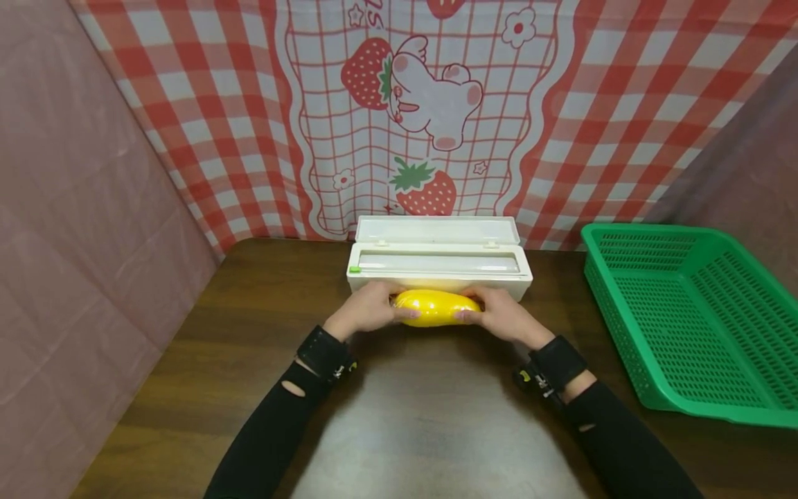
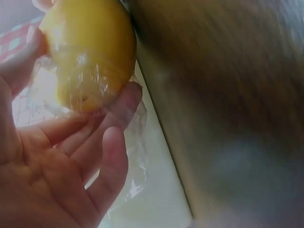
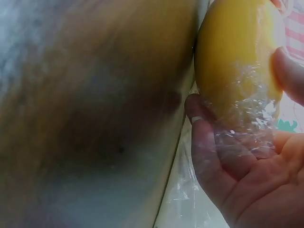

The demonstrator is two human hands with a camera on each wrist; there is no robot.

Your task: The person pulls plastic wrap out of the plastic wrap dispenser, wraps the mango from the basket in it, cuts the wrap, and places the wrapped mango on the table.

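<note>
Both hands hold a smooth yellow mango-shaped fruit (image 1: pixel 433 308) between them, just in front of a white cling film dispenser (image 1: pixel 440 263). My left hand (image 1: pixel 370 306) grips its left end, with the thumb on the near side and fingers beneath. At the other end, my right hand (image 1: pixel 501 315) grips it the same way. Clear cling film (image 2: pixel 90 78) wraps the fruit's left end in the left wrist view. In the right wrist view, crinkled cling film (image 3: pixel 249 111) covers its right end and hangs loosely past the fingers.
The dispenser's lid (image 1: pixel 436 229) stands raised, and a green slider (image 1: pixel 355 269) sits at its left end. A green plastic basket (image 1: pixel 661 346) stands to the right on the brown wooden table (image 1: pixel 206 360). A red checked cloth (image 1: pixel 249 125) hangs behind.
</note>
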